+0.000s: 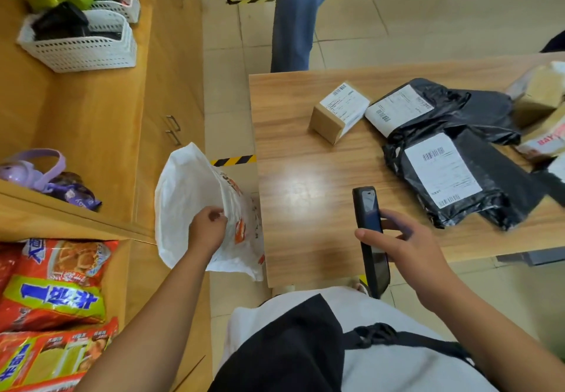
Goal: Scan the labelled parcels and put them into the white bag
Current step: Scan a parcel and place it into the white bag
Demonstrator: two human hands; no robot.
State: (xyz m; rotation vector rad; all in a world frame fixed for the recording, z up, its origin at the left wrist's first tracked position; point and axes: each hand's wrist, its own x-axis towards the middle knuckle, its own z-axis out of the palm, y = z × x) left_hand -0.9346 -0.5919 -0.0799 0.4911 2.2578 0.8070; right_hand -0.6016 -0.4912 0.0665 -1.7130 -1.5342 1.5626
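bright, even indoor light; a white glare patch sits on the tabletop [301,188] (overhead source, likely). edges bow from the wide lens, and the far right corner blurs.

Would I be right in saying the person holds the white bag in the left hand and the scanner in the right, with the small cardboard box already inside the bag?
Not quite: the head view shows the small cardboard box on the table. The left hand does hold the white bag, the right hand the scanner.

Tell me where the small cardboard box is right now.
The small cardboard box sits on the wooden table, far side, just left of the black parcels.
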